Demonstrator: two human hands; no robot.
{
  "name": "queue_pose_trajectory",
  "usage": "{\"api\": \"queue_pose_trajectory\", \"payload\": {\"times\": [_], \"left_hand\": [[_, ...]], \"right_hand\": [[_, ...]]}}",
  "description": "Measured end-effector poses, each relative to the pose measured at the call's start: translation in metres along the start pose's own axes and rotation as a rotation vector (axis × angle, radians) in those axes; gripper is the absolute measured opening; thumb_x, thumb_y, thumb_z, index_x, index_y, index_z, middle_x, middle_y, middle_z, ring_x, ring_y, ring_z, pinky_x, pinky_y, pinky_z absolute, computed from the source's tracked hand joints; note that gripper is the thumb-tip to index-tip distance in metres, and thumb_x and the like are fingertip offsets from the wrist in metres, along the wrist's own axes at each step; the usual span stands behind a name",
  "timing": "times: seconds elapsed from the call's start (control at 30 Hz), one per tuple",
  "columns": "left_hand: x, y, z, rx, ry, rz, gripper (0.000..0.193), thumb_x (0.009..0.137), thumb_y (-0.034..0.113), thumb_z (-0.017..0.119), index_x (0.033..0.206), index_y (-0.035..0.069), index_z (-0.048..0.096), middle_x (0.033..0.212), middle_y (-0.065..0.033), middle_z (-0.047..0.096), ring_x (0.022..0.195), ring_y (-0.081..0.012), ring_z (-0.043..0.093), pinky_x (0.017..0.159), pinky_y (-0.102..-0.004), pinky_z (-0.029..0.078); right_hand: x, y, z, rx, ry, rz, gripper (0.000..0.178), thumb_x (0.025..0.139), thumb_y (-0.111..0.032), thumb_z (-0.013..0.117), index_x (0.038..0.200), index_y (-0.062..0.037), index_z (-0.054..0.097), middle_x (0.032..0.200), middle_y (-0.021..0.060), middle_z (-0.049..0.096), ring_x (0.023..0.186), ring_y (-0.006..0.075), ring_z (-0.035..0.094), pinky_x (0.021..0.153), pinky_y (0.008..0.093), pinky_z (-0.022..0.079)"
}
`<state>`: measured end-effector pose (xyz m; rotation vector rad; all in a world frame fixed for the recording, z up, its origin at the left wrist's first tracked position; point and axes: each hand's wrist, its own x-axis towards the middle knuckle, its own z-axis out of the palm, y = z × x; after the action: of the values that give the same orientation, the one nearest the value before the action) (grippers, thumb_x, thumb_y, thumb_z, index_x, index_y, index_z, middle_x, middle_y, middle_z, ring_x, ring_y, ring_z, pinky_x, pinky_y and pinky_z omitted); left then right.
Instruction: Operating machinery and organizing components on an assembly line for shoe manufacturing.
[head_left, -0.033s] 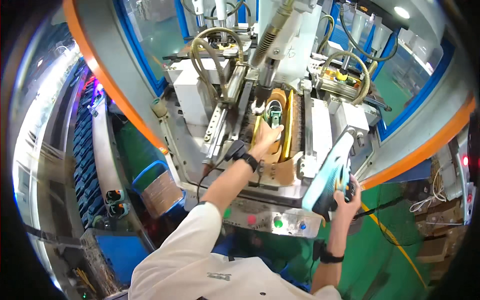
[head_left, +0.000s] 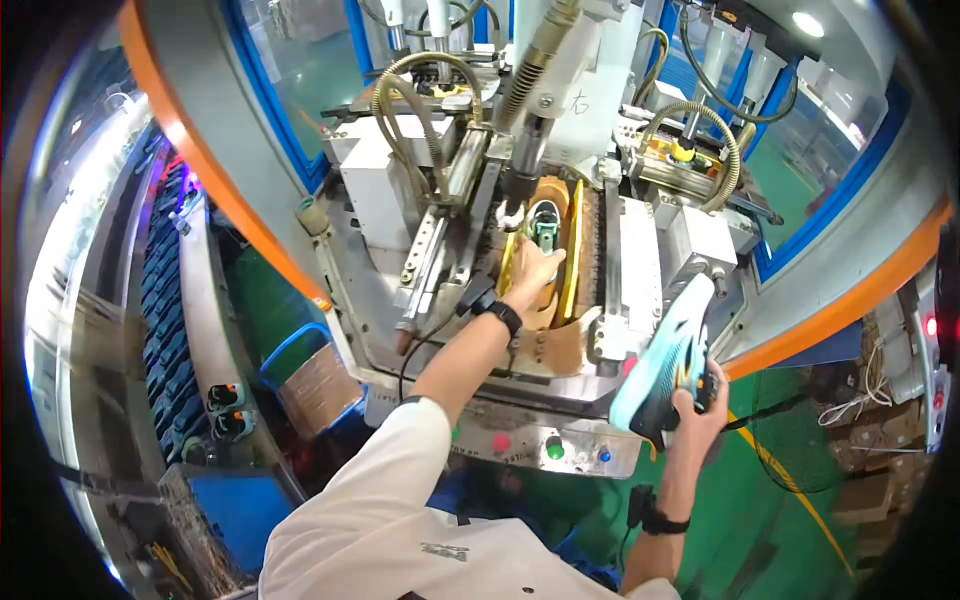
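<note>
Bright overhead light, fisheye-bent edges, dark corners

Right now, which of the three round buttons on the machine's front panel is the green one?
The middle button is green. The red button sits to its left and the small blue button to its right, all on the front panel.

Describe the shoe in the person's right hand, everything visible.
The shoe is a light turquoise sneaker with a dark heel area and small orange-yellow accents; the upper looks like soft fabric. It stands steeply tilted, toe up, heel down, beside the machine's right edge. The right hand grips its dark heel end from below. Nothing else visibly touches it.
</note>
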<state>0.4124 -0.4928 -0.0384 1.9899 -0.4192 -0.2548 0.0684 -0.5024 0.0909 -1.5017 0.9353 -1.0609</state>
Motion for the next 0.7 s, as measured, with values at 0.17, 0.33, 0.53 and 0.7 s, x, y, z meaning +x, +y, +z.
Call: {"api": "queue_pose_trajectory", "payload": {"times": [0.17,0.33,0.53,0.7], "left_hand": [[0.049,0.005,0.015,0.369,-0.01,-0.198,0.067,0.074,0.019,0.069,0.128,-0.005,0.039,0.119,-0.0274,0.055,0.111,-0.0407,0.056,0.097,-0.0452,0.045],[0.062,-0.033,-0.032,-0.191,0.031,-0.318,0.042,0.069,0.007,0.071,0.105,-0.007,0.056,0.097,-0.0232,0.065,0.092,-0.0331,0.065,0.082,-0.0438,0.053],[-0.074,0.006,-0.142,-1.202,-0.515,-0.657,0.025,0.079,0.005,0.07,0.1,-0.007,0.063,0.09,-0.014,0.068,0.074,-0.024,0.068,0.065,-0.0391,0.058],[-0.19,0.0,-0.266,-1.091,-0.466,-0.675,0.044,0.079,0.005,0.067,0.121,-0.001,0.053,0.104,-0.0044,0.061,0.09,-0.0139,0.061,0.078,-0.027,0.051]], "right_hand": [[0.02,-0.006,-0.011,-0.165,0.105,-0.031,0.054,0.067,-0.001,0.061,0.12,0.0043,0.054,0.109,0.0102,0.059,0.097,0.0177,0.058,0.09,0.0297,0.045],[0.117,-0.022,0.044,-0.371,-0.058,-0.173,0.049,0.064,-0.005,0.067,0.112,0.0015,0.06,0.095,0.008,0.063,0.084,0.0173,0.06,0.078,0.0287,0.048],[0.213,-0.06,0.191,-0.949,-0.459,-0.025,0.051,0.058,-0.026,0.077,0.1,0.0007,0.066,0.09,0.0197,0.068,0.081,0.0259,0.067,0.073,0.0343,0.052],[0.207,0.028,0.326,-1.073,-0.561,-0.033,0.053,0.061,-0.031,0.077,0.101,0.0015,0.066,0.101,0.0251,0.067,0.094,0.034,0.067,0.081,0.0394,0.054]]}}
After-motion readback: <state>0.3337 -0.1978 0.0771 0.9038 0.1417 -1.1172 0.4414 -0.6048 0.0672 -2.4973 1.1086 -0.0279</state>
